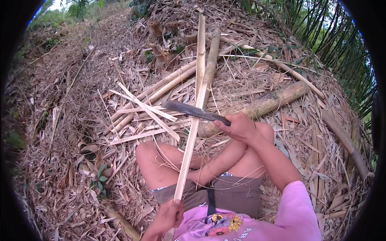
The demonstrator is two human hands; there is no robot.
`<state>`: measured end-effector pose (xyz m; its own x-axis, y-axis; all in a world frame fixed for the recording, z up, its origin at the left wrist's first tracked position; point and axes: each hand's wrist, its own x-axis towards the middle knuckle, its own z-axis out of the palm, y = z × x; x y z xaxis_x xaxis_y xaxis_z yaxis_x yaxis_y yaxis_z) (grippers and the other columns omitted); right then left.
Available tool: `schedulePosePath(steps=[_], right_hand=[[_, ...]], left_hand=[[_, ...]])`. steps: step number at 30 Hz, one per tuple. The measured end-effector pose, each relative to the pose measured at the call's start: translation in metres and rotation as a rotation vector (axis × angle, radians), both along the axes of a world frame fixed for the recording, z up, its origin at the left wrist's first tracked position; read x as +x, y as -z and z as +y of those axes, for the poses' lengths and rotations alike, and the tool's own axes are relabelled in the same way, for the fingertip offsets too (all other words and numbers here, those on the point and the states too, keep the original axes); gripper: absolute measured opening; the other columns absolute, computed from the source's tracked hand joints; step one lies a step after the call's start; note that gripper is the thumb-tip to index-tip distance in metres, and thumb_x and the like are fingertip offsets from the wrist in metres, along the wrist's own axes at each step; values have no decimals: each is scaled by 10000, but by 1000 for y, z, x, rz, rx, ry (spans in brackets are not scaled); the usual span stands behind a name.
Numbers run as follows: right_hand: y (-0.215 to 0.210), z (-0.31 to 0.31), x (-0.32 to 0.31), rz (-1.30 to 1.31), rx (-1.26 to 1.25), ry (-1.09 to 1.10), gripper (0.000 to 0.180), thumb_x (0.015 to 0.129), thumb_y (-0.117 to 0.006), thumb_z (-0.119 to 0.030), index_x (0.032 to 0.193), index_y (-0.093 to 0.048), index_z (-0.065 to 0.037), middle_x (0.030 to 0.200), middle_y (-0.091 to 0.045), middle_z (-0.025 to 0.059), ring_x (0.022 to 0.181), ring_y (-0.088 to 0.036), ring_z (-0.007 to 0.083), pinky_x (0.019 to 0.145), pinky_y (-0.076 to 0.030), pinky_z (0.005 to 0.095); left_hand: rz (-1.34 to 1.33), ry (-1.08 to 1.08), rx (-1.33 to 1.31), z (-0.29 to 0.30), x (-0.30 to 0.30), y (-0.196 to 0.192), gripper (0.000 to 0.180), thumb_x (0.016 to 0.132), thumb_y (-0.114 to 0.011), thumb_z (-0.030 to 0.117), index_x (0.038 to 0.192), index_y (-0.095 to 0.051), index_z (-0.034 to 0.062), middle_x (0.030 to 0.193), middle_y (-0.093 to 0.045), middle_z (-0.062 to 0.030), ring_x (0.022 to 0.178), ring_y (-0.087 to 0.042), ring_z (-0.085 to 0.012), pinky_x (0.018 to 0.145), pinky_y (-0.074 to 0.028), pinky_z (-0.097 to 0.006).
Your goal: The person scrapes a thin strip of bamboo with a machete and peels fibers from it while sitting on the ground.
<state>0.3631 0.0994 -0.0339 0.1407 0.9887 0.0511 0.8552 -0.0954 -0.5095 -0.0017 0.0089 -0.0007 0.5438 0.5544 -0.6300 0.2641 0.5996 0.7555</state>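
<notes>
My right hand [237, 126] is closed round the handle of a machete [185, 108], whose dark blade points left and lies across a long split bamboo strip [186, 160]. The pale inner face of the strip shows. Near my waist my left hand [171, 215] grips the strip's lower end. From there the strip runs up over my crossed legs and past the blade, its far end [201, 40] rising beside a bamboo pole [212, 64]. Whether the blade's edge bites into the strip I cannot tell.
Several cut bamboo slats [148, 110] lie crossed at the left, by two thin poles [169, 82]. A thick bamboo pole [265, 102] lies beyond my right knee. Stumps [160, 54] stand at the far side. Dry leaves and shavings cover the ground; bamboo stalks [333, 40] grow at the right.
</notes>
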Motion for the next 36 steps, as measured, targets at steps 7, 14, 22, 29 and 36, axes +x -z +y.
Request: schedulePosePath(steps=[7, 14, 22, 29, 36], right_hand=[[15, 5, -29, -183, 189, -238, 694, 803, -551, -741, 673, -660, -69, 592, -614, 151, 570, -636, 325, 557, -487, 452], [71, 94, 6, 341, 109, 219, 722, 864, -523, -691, 756, -710, -2, 616, -631, 191, 592, -644, 328, 586, -488, 431], [120, 76, -44, 620, -67, 104, 617, 890, -602, -588, 698, -710, -12, 567, -611, 95, 573, -599, 182, 602, -477, 352], [92, 67, -59, 1372, -373, 117, 372, 910, -681, -378, 813, -564, -39, 515, -392, -49, 376, -362, 57, 356, -311, 245], [102, 71, -34, 1577, -302, 300, 296, 863, -749, -221, 775, -513, -66, 555, -434, -27, 419, -404, 80, 387, -363, 280]], left_hand=[[116, -85, -13, -1, -4, -3, 363, 1061, -326, 300, 796, -426, 72, 553, -376, -5, 402, -365, -103, 371, -289, -262], [235, -154, 154, -8, -26, 4, 334, 1047, -354, 282, 824, -480, 68, 573, -420, -12, 425, -400, -118, 396, -315, -275], [52, -295, -39, 49, 9, 29, 204, 1029, -356, 210, 1089, -492, 70, 699, -423, -8, 472, -326, -77, 423, -287, -234], [3, -80, -61, 48, 52, 54, 296, 1067, -332, 248, 1232, -485, 55, 804, -529, -58, 518, -429, -109, 448, -350, -236], [13, -54, -214, 32, 46, 58, 370, 1055, -390, 301, 1212, -491, -18, 888, -637, -127, 682, -657, -220, 662, -551, -325]])
